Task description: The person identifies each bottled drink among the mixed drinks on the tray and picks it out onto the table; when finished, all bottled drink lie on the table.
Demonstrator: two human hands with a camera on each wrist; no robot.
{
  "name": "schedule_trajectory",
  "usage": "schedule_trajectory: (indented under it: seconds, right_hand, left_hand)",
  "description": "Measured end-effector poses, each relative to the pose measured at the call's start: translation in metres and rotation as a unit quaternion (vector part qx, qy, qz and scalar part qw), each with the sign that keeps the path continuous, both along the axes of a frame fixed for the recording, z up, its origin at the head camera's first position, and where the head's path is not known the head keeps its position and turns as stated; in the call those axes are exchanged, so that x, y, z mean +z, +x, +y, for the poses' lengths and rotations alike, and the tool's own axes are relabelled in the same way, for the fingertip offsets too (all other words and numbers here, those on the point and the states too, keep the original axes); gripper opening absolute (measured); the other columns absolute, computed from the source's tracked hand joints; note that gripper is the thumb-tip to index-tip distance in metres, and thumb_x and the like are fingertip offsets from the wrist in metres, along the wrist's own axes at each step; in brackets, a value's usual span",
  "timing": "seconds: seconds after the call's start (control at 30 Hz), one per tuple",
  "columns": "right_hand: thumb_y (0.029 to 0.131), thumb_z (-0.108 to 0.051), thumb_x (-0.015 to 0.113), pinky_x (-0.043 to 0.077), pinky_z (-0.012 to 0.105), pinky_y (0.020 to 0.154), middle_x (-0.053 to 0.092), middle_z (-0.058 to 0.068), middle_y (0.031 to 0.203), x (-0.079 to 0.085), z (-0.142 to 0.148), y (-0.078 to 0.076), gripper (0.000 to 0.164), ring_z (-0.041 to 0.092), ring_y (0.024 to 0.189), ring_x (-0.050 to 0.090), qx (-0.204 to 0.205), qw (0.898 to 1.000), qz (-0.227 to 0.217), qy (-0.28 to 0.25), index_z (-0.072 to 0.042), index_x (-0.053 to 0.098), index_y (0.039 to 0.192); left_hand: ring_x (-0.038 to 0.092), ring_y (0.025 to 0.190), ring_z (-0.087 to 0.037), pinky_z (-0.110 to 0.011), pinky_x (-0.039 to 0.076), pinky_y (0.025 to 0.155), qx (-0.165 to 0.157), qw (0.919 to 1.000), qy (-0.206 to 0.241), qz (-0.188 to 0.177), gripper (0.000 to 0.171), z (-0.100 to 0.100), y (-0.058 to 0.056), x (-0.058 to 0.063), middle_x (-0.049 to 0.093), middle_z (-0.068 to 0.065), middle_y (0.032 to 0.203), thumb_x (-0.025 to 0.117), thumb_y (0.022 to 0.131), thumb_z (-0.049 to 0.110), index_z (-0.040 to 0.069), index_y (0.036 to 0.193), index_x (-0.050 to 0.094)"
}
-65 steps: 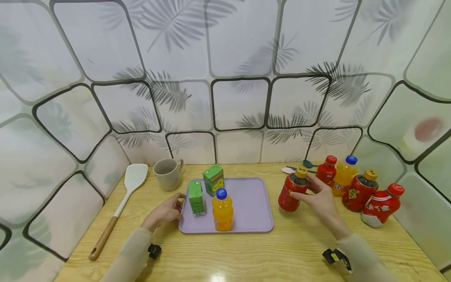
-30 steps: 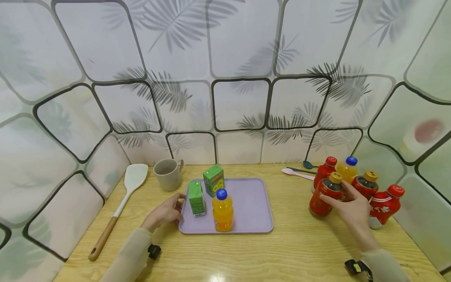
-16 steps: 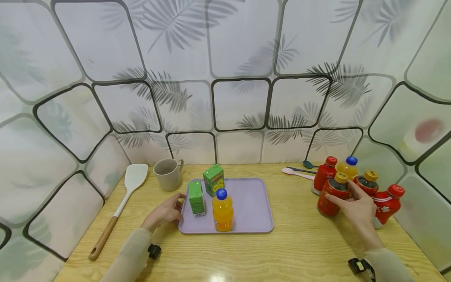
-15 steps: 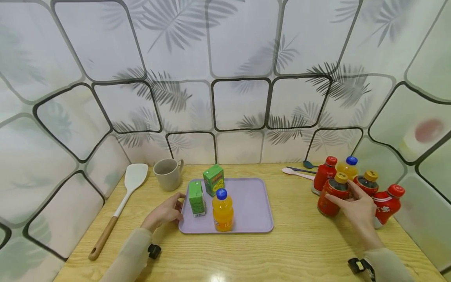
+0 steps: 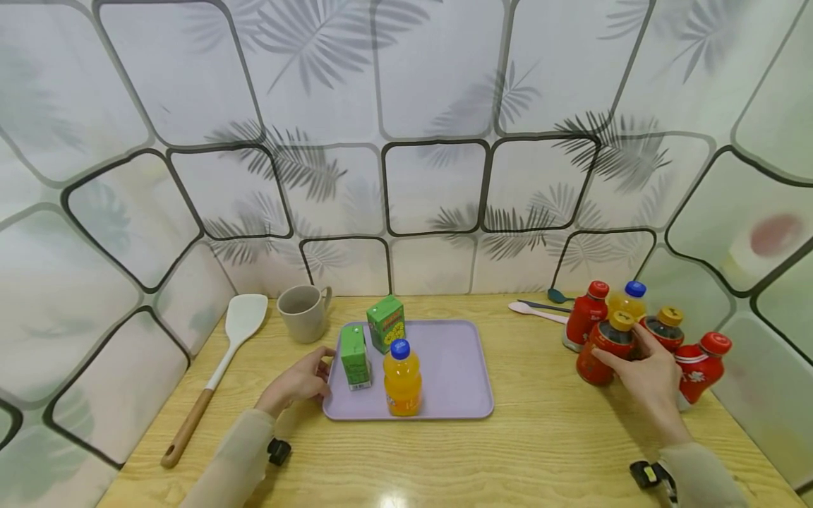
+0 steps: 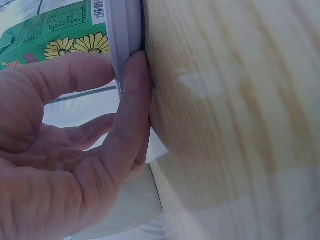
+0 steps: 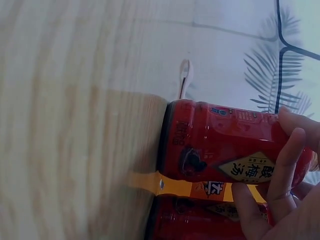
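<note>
My left hand (image 5: pixel 297 384) pinches the left rim of a lilac tray (image 5: pixel 451 370); in the left wrist view the thumb and fingers meet at the tray's edge (image 6: pixel 122 40). On the tray stand two green juice cartons (image 5: pixel 354 358) and an orange juice bottle (image 5: pixel 403 384) with a blue cap. At the right, my right hand (image 5: pixel 654 377) grips an upright dark drink bottle (image 5: pixel 600 356) with a red label and yellow cap. Its base is at the tabletop in the right wrist view, beside a second, similar bottle (image 7: pixel 195 217).
Close around the right hand stand a red bottle (image 5: pixel 586 317), another orange juice bottle (image 5: pixel 625 303), a second yellow-capped bottle (image 5: pixel 660 331) and a red-and-white bottle (image 5: pixel 699 367). Spoons (image 5: pixel 536 310) lie behind. Left are a grey mug (image 5: pixel 301 317) and a white spatula (image 5: pixel 244 317).
My right hand has carried the yellow-capped bottle rightward from near the tray to the group of bottles, with only a slight shift lately. The left hand and tray have stayed put.
</note>
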State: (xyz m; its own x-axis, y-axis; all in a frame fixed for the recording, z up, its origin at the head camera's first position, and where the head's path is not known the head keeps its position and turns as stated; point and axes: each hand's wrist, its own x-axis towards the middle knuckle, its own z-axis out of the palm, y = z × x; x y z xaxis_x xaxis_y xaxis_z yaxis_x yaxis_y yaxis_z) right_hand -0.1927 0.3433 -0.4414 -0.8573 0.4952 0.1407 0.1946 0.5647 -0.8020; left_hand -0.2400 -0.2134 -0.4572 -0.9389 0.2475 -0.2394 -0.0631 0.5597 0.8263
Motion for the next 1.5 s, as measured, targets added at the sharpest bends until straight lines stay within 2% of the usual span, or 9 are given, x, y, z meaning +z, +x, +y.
schedule_trajectory:
  seconds: [0.23,0.3,0.37,0.47,0.53,0.8,1.03,1.3,1.5]
  right_hand:
    - [0.076,-0.046,0.080,0.040,0.054,0.105,0.045,0.012,0.149,0.0004,0.0001,-0.0020,0.093,0.036,0.131,0.048,-0.011,1.000,0.000,0.005,-0.020,0.034,0.153]
    - [0.076,-0.046,0.080,0.047,0.044,0.099,0.048,0.012,0.147,0.0011,0.0000,-0.0024,0.091,0.027,0.116,0.061,-0.015,1.000,0.000,0.017,-0.021,0.036,0.152]
    - [0.076,-0.046,0.080,0.051,0.031,0.085,0.053,0.013,0.143,0.0017,0.0000,-0.0024,0.089,0.011,0.092,0.066,-0.018,0.999,0.003,0.032,-0.020,0.039,0.151]
    - [0.077,-0.046,0.079,0.041,0.016,0.064,0.060,0.016,0.134,0.0024,0.0004,-0.0022,0.086,-0.008,0.063,0.050,-0.019,0.999,0.010,0.049,-0.020,0.042,0.150]
    - [0.078,-0.044,0.079,0.040,0.015,0.057,0.061,0.019,0.132,0.0028,0.0007,-0.0017,0.085,-0.008,0.057,0.047,-0.016,0.998,0.017,0.053,-0.020,0.041,0.150]
    - [0.080,-0.030,0.079,0.038,0.017,0.051,0.060,0.021,0.131,0.0027,0.0002,-0.0009,0.082,-0.003,0.052,0.045,-0.024,0.997,0.045,0.061,-0.017,0.040,0.151]
    - [0.083,-0.016,0.077,0.038,0.010,0.052,0.044,0.015,0.149,0.0069,-0.0014,-0.0021,0.086,-0.005,0.055,0.043,-0.013,0.997,0.055,0.044,-0.017,0.030,0.155]
    - [0.084,-0.019,0.076,0.039,0.011,0.051,0.047,0.019,0.147,0.0059,0.0017,-0.0023,0.082,-0.004,0.054,0.044,-0.009,0.998,0.044,0.048,-0.015,0.032,0.154]
    - [0.082,-0.025,0.078,0.042,0.008,0.052,0.049,0.014,0.145,0.0094,0.0014,-0.0010,0.078,-0.007,0.056,0.048,-0.025,0.997,0.076,0.012,-0.020,0.041,0.150]
  left_hand:
    - [0.053,0.084,-0.024,-0.032,0.053,0.060,0.004,1.0000,-0.004,-0.002,0.079,0.0006,-0.0001,0.0001,0.051,-0.018,0.101,0.063,0.061,-0.018,-0.005,0.136,0.040]
    - [0.053,0.085,-0.024,-0.032,0.053,0.060,0.008,0.9999,-0.005,-0.004,0.079,0.0007,-0.0007,0.0004,0.051,-0.018,0.101,0.063,0.062,-0.018,-0.004,0.136,0.041]
    - [0.053,0.085,-0.024,-0.032,0.053,0.060,0.010,0.9999,-0.006,-0.004,0.079,0.0008,-0.0010,0.0012,0.051,-0.018,0.102,0.063,0.062,-0.018,-0.004,0.136,0.041]
    - [0.053,0.085,-0.025,-0.033,0.053,0.060,0.007,0.9999,-0.007,-0.005,0.079,0.0010,-0.0015,0.0020,0.051,-0.018,0.102,0.063,0.062,-0.018,-0.004,0.137,0.040]
    - [0.053,0.085,-0.025,-0.033,0.053,0.060,0.005,1.0000,-0.007,-0.004,0.079,0.0013,-0.0015,0.0028,0.051,-0.019,0.102,0.063,0.063,-0.017,-0.004,0.137,0.040]
    - [0.053,0.086,-0.025,-0.033,0.053,0.061,0.008,0.9999,-0.010,-0.005,0.078,0.0008,-0.0018,0.0015,0.051,-0.017,0.101,0.063,0.062,-0.017,-0.003,0.136,0.041]
    - [0.052,0.087,-0.026,-0.034,0.053,0.062,0.002,0.9999,-0.012,0.001,0.077,0.0005,-0.0018,0.0019,0.050,-0.018,0.101,0.064,0.063,-0.017,-0.004,0.136,0.041]
    - [0.053,0.088,-0.026,-0.034,0.054,0.062,0.004,0.9999,-0.012,-0.002,0.078,0.0004,-0.0008,0.0013,0.050,-0.019,0.102,0.064,0.064,-0.017,-0.004,0.136,0.041]
    - [0.052,0.087,-0.025,-0.033,0.053,0.062,0.004,0.9999,-0.016,-0.003,0.078,-0.0003,-0.0015,0.0004,0.050,-0.017,0.101,0.064,0.063,-0.017,-0.004,0.136,0.041]
